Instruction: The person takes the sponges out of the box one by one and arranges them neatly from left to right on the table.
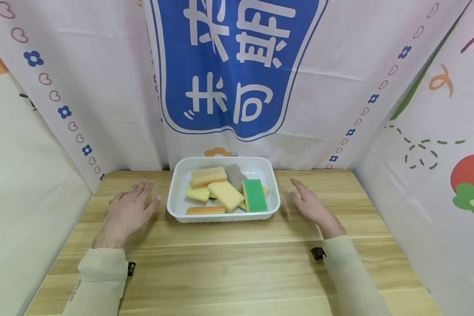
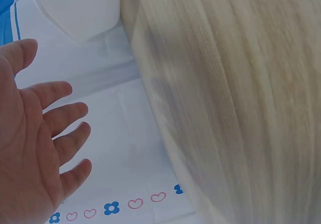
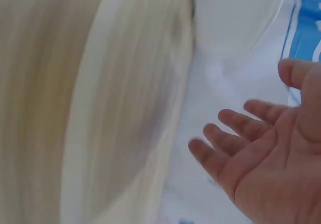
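A white tray (image 1: 176, 189) stands at the far middle of a wooden table (image 1: 229, 259). In it lie several sponges: a green one (image 1: 254, 195), a yellow one (image 1: 226, 195), an orange one (image 1: 208, 176), a grey one (image 1: 235, 175). My left hand (image 1: 128, 213) lies flat on the table left of the tray, fingers spread and holding nothing. My right hand (image 1: 312, 207) hovers right of the tray, fingers straight, empty. In the wrist views the left hand (image 2: 35, 148) and right hand (image 3: 266, 148) show bare open palms.
Printed cloth backdrops hang close behind and on both sides of the table: a blue panel with white characters (image 1: 237, 66) behind the tray, flower and heart borders at the sides. The tray's corner (image 2: 80, 8) shows in the left wrist view.
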A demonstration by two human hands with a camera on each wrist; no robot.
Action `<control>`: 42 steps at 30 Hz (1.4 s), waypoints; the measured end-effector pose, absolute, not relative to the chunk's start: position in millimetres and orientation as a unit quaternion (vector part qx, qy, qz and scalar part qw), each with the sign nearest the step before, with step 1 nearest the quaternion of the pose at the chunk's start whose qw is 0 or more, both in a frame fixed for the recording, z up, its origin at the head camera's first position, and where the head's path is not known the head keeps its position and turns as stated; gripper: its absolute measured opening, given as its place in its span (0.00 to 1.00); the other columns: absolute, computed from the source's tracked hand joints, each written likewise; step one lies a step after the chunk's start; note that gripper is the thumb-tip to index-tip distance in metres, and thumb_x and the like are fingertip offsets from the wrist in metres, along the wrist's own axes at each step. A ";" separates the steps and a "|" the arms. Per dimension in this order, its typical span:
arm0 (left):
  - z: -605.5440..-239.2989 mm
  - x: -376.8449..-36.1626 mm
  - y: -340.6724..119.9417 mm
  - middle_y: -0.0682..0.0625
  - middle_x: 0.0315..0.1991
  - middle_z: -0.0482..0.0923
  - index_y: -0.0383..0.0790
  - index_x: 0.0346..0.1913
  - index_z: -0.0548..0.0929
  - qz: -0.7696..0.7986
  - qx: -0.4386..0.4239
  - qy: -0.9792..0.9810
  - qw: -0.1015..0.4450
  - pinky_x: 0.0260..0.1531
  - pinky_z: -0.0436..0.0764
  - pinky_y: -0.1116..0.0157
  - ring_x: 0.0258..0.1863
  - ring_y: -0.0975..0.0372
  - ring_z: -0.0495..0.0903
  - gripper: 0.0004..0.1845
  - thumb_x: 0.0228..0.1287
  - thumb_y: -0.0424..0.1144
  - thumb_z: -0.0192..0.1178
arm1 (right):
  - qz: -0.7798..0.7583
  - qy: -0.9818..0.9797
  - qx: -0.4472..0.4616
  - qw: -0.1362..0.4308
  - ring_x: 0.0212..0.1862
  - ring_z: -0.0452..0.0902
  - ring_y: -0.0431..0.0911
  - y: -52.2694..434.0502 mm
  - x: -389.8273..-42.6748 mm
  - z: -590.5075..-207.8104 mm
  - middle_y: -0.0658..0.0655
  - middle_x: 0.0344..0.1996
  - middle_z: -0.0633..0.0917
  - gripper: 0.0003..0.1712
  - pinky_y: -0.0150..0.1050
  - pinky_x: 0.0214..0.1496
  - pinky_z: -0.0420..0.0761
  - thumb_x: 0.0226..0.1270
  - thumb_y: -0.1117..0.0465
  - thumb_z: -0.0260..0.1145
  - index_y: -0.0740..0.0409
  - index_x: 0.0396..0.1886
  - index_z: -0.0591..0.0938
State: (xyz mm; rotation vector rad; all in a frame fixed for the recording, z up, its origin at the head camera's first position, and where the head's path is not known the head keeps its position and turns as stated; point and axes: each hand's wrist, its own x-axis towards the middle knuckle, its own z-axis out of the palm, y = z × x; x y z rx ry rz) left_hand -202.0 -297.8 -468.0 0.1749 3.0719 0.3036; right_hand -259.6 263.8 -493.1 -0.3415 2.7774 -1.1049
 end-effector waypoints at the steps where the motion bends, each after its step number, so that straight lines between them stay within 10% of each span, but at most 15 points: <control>1: -468.0 -201.9 -297.7 0.25 0.94 0.50 0.32 0.96 0.54 0.097 0.057 0.993 0.025 0.92 0.51 0.22 0.94 0.27 0.53 0.46 0.98 0.66 0.35 | -0.397 0.908 -0.111 0.076 0.95 0.55 0.76 259.0 -259.6 -493.4 0.76 0.95 0.57 0.44 0.75 0.97 0.56 1.01 0.45 0.50 0.66 0.98 0.51; 17: -464.5 -200.6 -290.2 0.26 0.95 0.50 0.33 0.96 0.53 0.102 0.065 0.992 0.024 0.92 0.50 0.22 0.94 0.27 0.52 0.45 0.98 0.64 0.38 | -0.594 0.785 -0.078 0.158 0.86 0.74 0.72 226.9 -258.9 -508.1 0.76 0.94 0.61 0.41 0.44 0.77 0.91 0.99 0.62 0.49 0.59 1.00 0.48; 30: -457.6 -207.2 -251.9 0.32 0.96 0.55 0.38 0.95 0.60 0.115 0.107 0.987 -0.012 0.93 0.59 0.25 0.95 0.32 0.57 0.43 0.97 0.64 0.42 | -0.613 0.768 -0.082 0.165 0.84 0.75 0.74 224.5 -258.9 -510.3 0.77 0.94 0.60 0.40 0.37 0.68 0.90 0.99 0.63 0.47 0.59 1.00 0.46; 42: -446.8 -234.0 -215.8 0.33 0.93 0.63 0.37 0.93 0.67 0.086 0.184 0.979 -0.016 0.94 0.63 0.30 0.94 0.35 0.64 0.38 0.96 0.58 0.49 | -0.608 0.771 -0.086 0.167 0.88 0.70 0.74 223.7 -260.7 -512.2 0.77 0.94 0.59 0.40 0.60 0.86 0.83 1.00 0.62 0.45 0.59 1.00 0.45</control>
